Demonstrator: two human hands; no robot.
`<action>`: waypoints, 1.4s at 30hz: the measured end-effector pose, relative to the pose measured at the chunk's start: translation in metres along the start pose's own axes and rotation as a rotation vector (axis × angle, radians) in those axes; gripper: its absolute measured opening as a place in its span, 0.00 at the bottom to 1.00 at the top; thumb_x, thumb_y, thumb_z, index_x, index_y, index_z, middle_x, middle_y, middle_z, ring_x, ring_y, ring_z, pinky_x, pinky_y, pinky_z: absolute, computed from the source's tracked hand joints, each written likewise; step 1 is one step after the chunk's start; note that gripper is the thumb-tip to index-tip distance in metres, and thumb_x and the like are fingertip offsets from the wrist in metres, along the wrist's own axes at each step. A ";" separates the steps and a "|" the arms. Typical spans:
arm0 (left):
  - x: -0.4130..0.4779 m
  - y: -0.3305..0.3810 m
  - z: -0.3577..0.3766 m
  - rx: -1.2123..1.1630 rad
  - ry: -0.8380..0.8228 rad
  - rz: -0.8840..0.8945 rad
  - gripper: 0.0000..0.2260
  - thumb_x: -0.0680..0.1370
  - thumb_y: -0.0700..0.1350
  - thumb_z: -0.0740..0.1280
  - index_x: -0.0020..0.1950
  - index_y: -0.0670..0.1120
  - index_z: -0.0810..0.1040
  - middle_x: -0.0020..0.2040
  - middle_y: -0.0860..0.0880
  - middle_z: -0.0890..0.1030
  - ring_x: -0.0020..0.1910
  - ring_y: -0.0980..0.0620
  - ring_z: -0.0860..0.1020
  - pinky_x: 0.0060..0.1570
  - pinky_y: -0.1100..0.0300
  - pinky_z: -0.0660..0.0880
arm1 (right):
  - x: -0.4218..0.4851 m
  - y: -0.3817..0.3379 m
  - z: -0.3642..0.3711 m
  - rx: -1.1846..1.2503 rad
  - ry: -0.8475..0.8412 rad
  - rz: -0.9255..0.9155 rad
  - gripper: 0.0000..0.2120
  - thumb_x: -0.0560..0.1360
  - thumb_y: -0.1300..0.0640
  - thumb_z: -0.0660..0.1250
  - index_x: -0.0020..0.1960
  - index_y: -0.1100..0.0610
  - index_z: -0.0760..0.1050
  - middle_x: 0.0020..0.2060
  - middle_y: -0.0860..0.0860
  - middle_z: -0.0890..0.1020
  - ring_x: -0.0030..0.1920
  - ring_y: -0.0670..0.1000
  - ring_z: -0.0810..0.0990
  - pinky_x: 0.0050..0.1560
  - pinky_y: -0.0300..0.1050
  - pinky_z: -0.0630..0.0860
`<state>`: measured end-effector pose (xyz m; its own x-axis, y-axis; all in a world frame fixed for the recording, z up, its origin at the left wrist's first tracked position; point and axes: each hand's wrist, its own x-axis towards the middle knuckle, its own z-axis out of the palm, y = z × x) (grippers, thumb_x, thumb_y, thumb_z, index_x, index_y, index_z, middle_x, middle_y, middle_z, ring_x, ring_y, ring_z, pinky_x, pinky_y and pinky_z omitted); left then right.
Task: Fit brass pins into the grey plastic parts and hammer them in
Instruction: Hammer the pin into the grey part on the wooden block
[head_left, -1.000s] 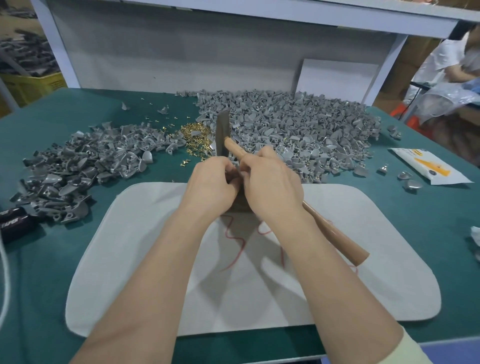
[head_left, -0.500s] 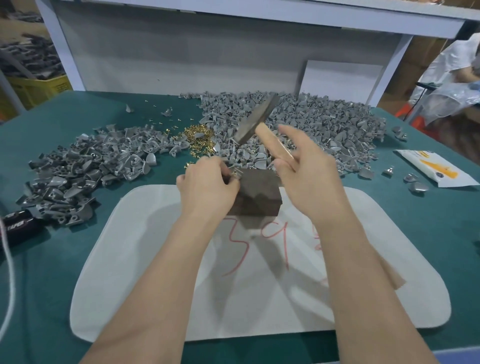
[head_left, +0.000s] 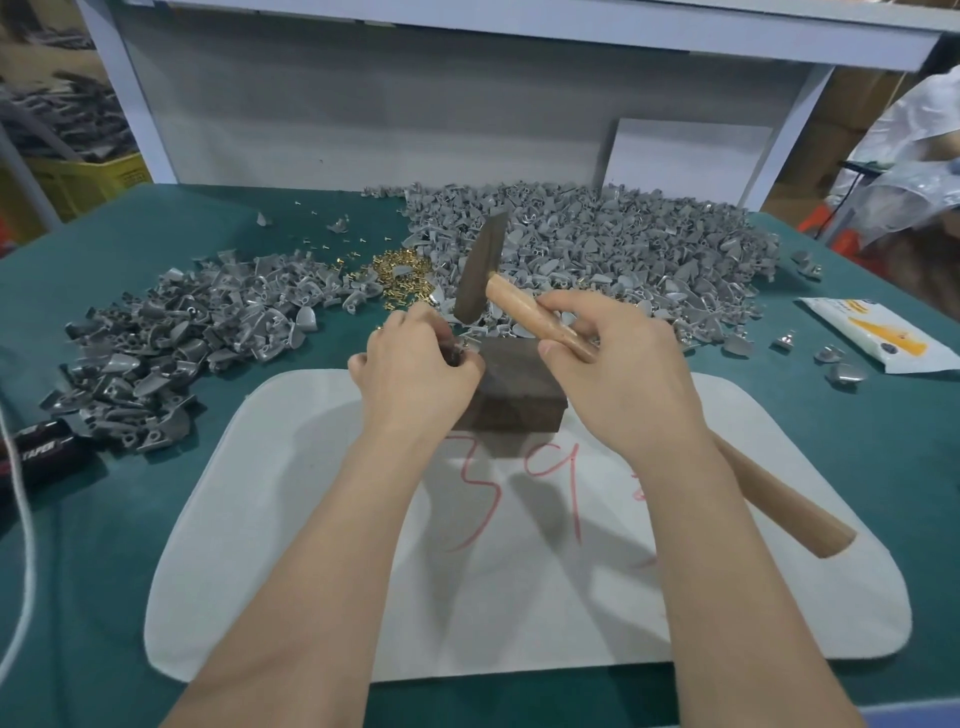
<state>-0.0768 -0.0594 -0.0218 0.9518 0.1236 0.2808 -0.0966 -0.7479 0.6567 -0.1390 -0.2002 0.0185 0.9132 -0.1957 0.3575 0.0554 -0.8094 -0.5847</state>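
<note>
My right hand grips the wooden handle of a hammer, whose dark metal head is raised above a dark block standing on a white mat. At the block's left edge, my left hand pinches a small grey plastic part, mostly hidden by the fingers. A heap of brass pins lies on the green table behind the hands. A large pile of grey parts spreads at the back right and another pile at the left.
A white and yellow packet and a few loose grey parts lie at the right. A black object and a white cord sit at the left edge. A white board leans on the back wall.
The hammer head rose off the block, tilted up, then came lower and closer to the block. My right forefinger, earlier stretched along the handle, is curled round it. The left hand stayed at the block.
</note>
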 end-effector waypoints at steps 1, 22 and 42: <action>0.000 0.000 0.000 -0.018 -0.008 -0.006 0.07 0.72 0.51 0.68 0.47 0.52 0.74 0.52 0.52 0.78 0.57 0.48 0.74 0.51 0.53 0.61 | 0.000 0.000 0.001 0.000 -0.004 0.007 0.15 0.74 0.53 0.66 0.59 0.40 0.75 0.44 0.47 0.82 0.47 0.55 0.78 0.52 0.52 0.76; 0.004 0.010 0.001 0.058 0.005 0.122 0.03 0.74 0.44 0.65 0.41 0.49 0.74 0.44 0.52 0.76 0.52 0.45 0.74 0.52 0.52 0.62 | 0.002 0.002 0.003 0.017 -0.016 0.052 0.15 0.74 0.53 0.66 0.58 0.40 0.76 0.45 0.47 0.82 0.47 0.55 0.79 0.51 0.52 0.76; -0.004 0.008 -0.006 -0.020 -0.044 0.070 0.07 0.77 0.44 0.63 0.41 0.53 0.75 0.44 0.51 0.82 0.51 0.46 0.77 0.55 0.52 0.67 | 0.004 0.009 0.002 -0.005 -0.021 0.089 0.14 0.75 0.52 0.66 0.59 0.40 0.76 0.46 0.47 0.81 0.48 0.53 0.78 0.51 0.48 0.75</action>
<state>-0.0828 -0.0614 -0.0134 0.9542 0.0428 0.2960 -0.1686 -0.7406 0.6505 -0.1336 -0.2068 0.0135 0.9226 -0.2551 0.2892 -0.0277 -0.7919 -0.6100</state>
